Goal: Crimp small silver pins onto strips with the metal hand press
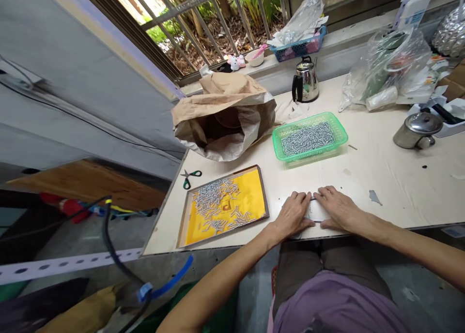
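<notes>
My left hand (293,214) and my right hand (338,210) rest close together at the table's front edge. Their fingers curl around opposite ends of a small pale flat plate (317,211) with dark long edges. The palms and fingers hide much of that plate, so its exact kind is unclear. To the left lies a shallow tray (267,204) lined with yellow, bearing many small metal pins (210,197). Beyond my hands stands a green plastic basket (310,157) filled with similar metal pins.
Scissors (187,178) lie left of the tray. An open brown paper bag (181,113) stands behind it. Farther back are a metal kettle (308,81) and a plastic bag (392,71). A metal cup with a lid (414,132) sits at the right.
</notes>
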Available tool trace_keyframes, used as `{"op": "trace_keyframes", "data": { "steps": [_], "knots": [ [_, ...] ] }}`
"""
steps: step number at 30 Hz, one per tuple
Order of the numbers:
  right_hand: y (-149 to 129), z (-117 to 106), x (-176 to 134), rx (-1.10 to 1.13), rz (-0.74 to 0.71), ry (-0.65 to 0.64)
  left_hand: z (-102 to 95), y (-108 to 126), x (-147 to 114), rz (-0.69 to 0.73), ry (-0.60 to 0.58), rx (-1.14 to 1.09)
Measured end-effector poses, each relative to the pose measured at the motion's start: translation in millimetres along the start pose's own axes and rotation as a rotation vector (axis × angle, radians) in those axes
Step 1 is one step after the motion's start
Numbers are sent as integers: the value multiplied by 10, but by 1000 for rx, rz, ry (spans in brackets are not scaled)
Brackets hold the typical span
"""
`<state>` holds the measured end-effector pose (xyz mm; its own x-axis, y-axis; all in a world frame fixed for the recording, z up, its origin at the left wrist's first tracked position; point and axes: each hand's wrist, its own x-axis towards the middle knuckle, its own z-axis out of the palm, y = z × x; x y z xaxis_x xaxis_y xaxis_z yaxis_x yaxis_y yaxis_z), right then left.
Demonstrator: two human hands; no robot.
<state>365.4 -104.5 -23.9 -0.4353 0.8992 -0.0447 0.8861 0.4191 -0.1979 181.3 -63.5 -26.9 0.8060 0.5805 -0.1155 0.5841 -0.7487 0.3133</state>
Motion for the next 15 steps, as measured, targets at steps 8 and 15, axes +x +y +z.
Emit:
{"op": "trace_keyframes", "data": {
  "steps": [8,15],
  "knots": [
    [85,-28,68,-15,-67,-51,-5,25,66,44,-51,31],
    [152,42,80,35,-156,-16,81,29,100,-23,3,-15]
  ]
}}
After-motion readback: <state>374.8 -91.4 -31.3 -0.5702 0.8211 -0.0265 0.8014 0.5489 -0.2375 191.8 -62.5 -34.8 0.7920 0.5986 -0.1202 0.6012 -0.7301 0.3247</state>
